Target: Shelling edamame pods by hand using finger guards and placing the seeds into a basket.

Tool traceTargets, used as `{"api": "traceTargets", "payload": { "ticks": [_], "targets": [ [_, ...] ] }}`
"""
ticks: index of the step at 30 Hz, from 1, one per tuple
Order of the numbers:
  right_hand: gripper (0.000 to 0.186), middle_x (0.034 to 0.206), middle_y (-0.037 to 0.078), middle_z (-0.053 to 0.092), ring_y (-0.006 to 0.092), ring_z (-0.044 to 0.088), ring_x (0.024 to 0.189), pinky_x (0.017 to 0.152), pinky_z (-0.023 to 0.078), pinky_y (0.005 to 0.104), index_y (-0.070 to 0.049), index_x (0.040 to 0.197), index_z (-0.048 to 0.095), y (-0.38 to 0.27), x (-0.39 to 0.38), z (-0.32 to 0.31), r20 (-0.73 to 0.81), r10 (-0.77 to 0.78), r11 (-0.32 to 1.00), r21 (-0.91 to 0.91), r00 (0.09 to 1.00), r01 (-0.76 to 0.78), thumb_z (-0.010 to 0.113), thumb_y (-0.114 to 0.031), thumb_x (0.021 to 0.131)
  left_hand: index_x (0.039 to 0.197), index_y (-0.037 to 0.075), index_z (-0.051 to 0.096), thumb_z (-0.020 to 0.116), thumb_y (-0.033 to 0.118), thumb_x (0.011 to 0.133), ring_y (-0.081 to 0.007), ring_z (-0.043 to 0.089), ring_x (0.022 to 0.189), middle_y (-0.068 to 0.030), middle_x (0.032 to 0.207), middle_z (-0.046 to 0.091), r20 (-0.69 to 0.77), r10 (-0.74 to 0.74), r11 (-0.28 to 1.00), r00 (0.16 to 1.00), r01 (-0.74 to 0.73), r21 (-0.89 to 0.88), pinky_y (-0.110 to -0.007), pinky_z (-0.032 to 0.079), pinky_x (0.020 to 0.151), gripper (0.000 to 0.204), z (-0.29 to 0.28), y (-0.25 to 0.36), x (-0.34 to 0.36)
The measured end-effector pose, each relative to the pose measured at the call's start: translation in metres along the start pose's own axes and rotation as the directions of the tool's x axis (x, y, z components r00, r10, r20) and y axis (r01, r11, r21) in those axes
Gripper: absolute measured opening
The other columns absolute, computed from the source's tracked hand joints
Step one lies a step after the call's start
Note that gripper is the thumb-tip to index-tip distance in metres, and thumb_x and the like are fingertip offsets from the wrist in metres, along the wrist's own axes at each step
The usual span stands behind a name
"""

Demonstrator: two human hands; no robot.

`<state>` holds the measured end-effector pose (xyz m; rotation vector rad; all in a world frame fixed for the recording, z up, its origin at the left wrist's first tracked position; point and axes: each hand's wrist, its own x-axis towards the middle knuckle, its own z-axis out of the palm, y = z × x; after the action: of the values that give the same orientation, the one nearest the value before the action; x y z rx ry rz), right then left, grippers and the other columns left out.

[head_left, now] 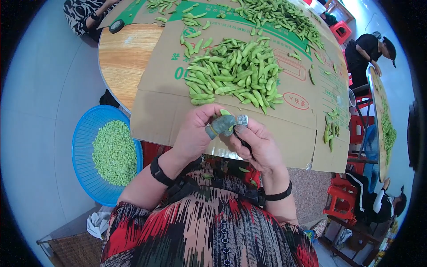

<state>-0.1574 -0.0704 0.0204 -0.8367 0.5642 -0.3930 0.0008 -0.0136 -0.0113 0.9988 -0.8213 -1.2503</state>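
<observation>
Both my hands meet over the near edge of the cardboard. My left hand is closed on a green soybean pod, its tip showing above the fingers. A grey-green cover wraps the left thumb. My right hand is closed too, pinching at the pod's other end beside the left thumb. One of its fingertips wears a silvery cover; a dark strip shows beneath these fingers, too hidden to name. Just beyond the hands lies a heap of soybean pods on the flattened cardboard.
On my left stands a blue plastic basket with shelled green beans. A larger pod pile lies at the far side, and a few pods to the right. Red stools and people at another table are farther right.
</observation>
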Motion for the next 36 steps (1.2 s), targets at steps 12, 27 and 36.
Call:
{"api": "traceTargets", "payload": {
  "ticks": [12, 27, 36],
  "targets": [
    [0.012, 0.060, -0.006, 0.049, 0.0000, 0.036, 0.048, 0.042, 0.026, 0.0159, -0.006, 0.089, 0.059, 0.016, 0.007, 0.004, -0.197, -0.185, 0.955, -0.265, 0.963, 0.130, 0.051, -0.014, 0.092, 0.101, 0.004, 0.056, 0.062, 0.005, 0.082, -0.0036, 0.050, 0.072, 0.0025, 0.090, 0.055, -0.021, 0.100, 0.971, 0.995, -0.093, 0.220, -0.018, 0.040, 0.063, 0.019, 0.003, -0.002, -0.005],
    [0.017, 0.062, 0.019, 0.058, 0.0347, 0.060, 0.058, 0.052, 0.046, 0.0423, -0.003, 0.088, 0.055, 0.009, 0.056, 0.031, 0.050, -0.474, -0.142, -0.990, 0.879, -0.020, 0.056, -0.020, 0.085, 0.096, 0.001, 0.061, 0.050, -0.005, 0.078, -0.0081, 0.054, 0.074, -0.0022, 0.080, 0.060, 0.144, -0.260, 0.916, 0.955, 0.197, 0.351, -0.023, 0.044, 0.067, 0.022, -0.021, 0.037, -0.040],
    [0.016, 0.061, 0.018, 0.059, 0.0352, 0.060, 0.058, 0.052, 0.046, 0.0452, -0.003, 0.083, 0.054, 0.009, 0.041, 0.019, 0.014, -0.526, -0.163, -0.983, 0.850, -0.085, 0.056, -0.019, 0.083, 0.106, 0.004, 0.061, 0.061, 0.001, 0.080, -0.0043, 0.053, 0.073, 0.0015, 0.082, 0.060, 0.005, -0.003, 0.774, 1.000, 0.000, 0.633, -0.019, 0.042, 0.062, 0.026, -0.043, 0.032, -0.035]
  ]
}}
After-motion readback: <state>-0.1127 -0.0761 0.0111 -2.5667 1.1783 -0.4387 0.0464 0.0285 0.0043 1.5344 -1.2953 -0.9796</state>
